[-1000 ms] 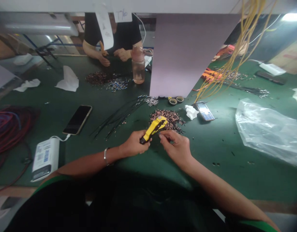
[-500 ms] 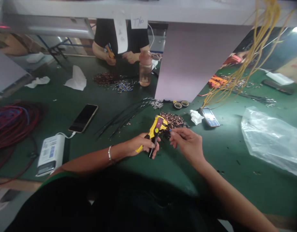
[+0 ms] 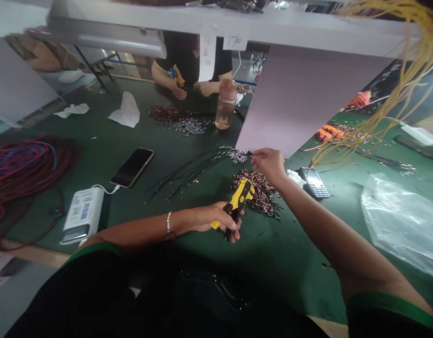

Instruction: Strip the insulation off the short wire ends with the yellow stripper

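My left hand [image 3: 226, 221] is wrapped around a yellow and black hand tool [image 3: 240, 197], which looks like a wire stripper or crimper, its jaws pointing up and away from me. Just beyond those jaws lies a heap of short brown and black pieces [image 3: 260, 190]. My right hand [image 3: 268, 163] reaches past the heap with its fingers pinched together; whatever is between them is too small to make out. Close to its fingertips is a little pile of silvery bits [image 3: 238, 156]. Long black wires [image 3: 188, 170] run leftward from that pile.
To the left lie a phone [image 3: 132, 167], a white power bank [image 3: 83, 215] and coiled red cables [image 3: 22, 180]. A bottle [image 3: 225, 105] stands opposite, near a co-worker's hands. At right are a lit phone [image 3: 315, 182], a plastic bag [image 3: 403, 220] and hanging yellow wires [image 3: 375, 126].
My right hand has moved away from the tool's jaws and forward to the silvery pile. My left hand still grips the tool, now slightly lower. The whole view has shifted a little.
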A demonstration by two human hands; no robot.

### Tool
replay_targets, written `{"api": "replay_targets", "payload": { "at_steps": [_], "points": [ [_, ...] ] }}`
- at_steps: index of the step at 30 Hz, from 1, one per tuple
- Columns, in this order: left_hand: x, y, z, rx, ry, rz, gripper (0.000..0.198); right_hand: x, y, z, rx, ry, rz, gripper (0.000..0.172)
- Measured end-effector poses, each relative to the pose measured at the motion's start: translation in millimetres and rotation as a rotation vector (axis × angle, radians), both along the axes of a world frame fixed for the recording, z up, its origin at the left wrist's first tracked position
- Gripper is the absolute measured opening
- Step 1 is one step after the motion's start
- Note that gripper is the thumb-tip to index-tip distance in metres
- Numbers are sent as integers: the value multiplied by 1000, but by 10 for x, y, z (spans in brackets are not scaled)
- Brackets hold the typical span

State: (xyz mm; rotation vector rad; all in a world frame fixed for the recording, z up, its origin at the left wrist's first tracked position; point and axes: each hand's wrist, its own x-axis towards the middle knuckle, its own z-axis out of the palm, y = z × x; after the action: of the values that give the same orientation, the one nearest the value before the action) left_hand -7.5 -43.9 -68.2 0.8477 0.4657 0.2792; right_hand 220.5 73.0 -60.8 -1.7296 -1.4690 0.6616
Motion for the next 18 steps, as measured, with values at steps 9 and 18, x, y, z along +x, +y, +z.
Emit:
{"api": "replay_targets", "payload": {
  "at_steps": [9,18],
  "points": [
    [4,-5,-7,-4,7,-68,49,-268,406,-48,53,-303,214,24],
    [16,-9,-55,-36,-5,-126,45,-647,635,70,92,-712,534,36]
  ]
}}
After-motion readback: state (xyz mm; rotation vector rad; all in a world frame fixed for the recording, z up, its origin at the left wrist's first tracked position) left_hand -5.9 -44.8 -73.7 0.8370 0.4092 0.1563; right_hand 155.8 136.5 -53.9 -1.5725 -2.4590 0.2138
